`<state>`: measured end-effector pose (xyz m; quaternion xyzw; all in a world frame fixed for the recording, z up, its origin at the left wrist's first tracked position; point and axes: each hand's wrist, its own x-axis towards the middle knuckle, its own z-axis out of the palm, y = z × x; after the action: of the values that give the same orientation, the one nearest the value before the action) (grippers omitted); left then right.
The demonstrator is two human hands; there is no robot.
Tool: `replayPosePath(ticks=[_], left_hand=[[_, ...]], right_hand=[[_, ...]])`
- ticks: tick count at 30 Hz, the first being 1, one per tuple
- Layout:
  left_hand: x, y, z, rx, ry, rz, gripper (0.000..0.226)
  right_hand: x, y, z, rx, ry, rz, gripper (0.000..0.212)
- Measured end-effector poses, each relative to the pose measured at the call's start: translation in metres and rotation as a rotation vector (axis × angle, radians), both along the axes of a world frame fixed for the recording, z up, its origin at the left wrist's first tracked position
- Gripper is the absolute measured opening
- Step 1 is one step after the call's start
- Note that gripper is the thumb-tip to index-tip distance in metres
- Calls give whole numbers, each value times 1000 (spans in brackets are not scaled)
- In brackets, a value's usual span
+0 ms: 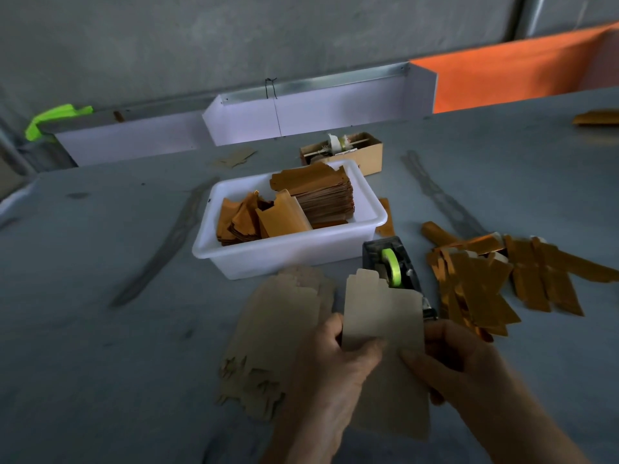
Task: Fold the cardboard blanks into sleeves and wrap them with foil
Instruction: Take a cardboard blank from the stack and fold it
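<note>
Head view: low in the frame's centre, the left hand [330, 360] and right hand [450, 360] pinch a blank [382, 316] by its side edges above the counter [100, 363]. It looks light, thin, creasable; edge grips suit folding.

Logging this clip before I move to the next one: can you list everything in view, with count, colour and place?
cardboard blank: one, tan, held in both hands
blank stack: one pile, tan, table, left of hands
tape dispenser: one, black, green roll, behind the held blank
white tub: one, centre table, holds gold pieces
foil pieces: loose pile, gold, right of dispenser
cardboard box: one, brown, behind tub
table: grey
left hand: grips the blank
right hand: grips the blank
</note>
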<state>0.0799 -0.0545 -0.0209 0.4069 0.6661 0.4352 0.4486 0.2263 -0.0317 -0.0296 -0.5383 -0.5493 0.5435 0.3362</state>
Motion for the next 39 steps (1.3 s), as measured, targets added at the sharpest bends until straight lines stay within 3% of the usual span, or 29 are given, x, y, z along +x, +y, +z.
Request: replayPosePath(ticks=[4,7,11,14,18,21,23,25,27,33,37,39], left_hand=[[4,2,-4,56,107,53,28],[9,1,-4,91,146,56,18],[9,-2,1,75,-16,8,14],[4,-4,5,51,-146,-95,9],[0,-4,0,96,-106,-136,22],[-3,-2,-2,32,-141,-100,13],[-6,-3,0,-14,-178,-149,15],[-5,-4,3,11,-176,-218,20],[-3,-3,6,21,-148,-241,29],[0,-6,2,89,16,-209,7],[6,-11,-3,104,148,-72,5],[9,-13,-2,138,241,20,17]], right_hand=[[-6,-7,7,163,-146,-15,21],[-12,-14,14,191,-35,-14,29],[-15,-17,16,204,74,36,35],[-13,-14,11,236,-3,42,17],[-12,-12,14,161,-5,68,21],[-5,-9,12,137,12,-24,17],[1,-5,11,125,38,-104,28],[0,-2,12,5,158,-48,42],[-5,-3,14,-93,246,27,36],[-10,-1,9,-149,301,-66,16],[-11,0,8,-175,314,-100,11],[-13,0,7,-174,309,-110,11]])
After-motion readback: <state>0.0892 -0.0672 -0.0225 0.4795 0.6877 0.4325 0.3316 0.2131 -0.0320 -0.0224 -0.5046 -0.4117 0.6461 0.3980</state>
